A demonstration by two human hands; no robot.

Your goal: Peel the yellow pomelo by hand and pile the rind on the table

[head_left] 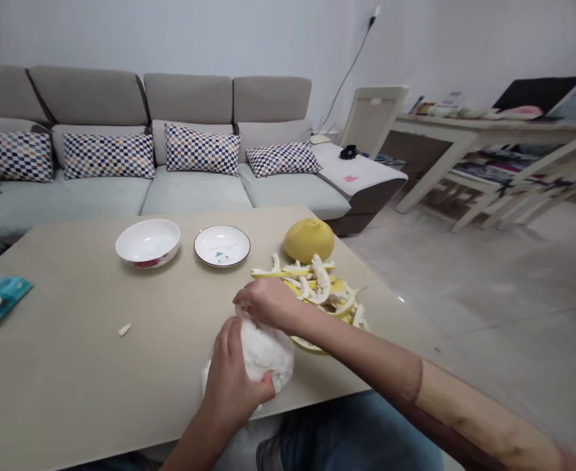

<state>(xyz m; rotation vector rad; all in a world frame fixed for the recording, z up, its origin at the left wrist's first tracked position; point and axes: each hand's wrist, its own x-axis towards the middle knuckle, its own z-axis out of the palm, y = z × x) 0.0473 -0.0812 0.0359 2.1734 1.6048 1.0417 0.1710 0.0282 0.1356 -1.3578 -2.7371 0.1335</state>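
A peeled pomelo, still covered in white pith, is held low over the front edge of the table. My left hand wraps round its left side, thumb along the bottom. Across the top reaches my right hand, its fingers closed at the far upper edge of the fruit on a whitish bit of pith; the fingertips are partly hidden. A pile of yellow pomelo peel with thick white pith lies just beyond the right hand. Behind that pile sits an unpeeled yellow pomelo.
On the table stand a white bowl and a dark-rimmed white plate. A small peel scrap lies left of the hands. A blue packet is at the left edge. Beyond is a grey sofa with checked cushions.
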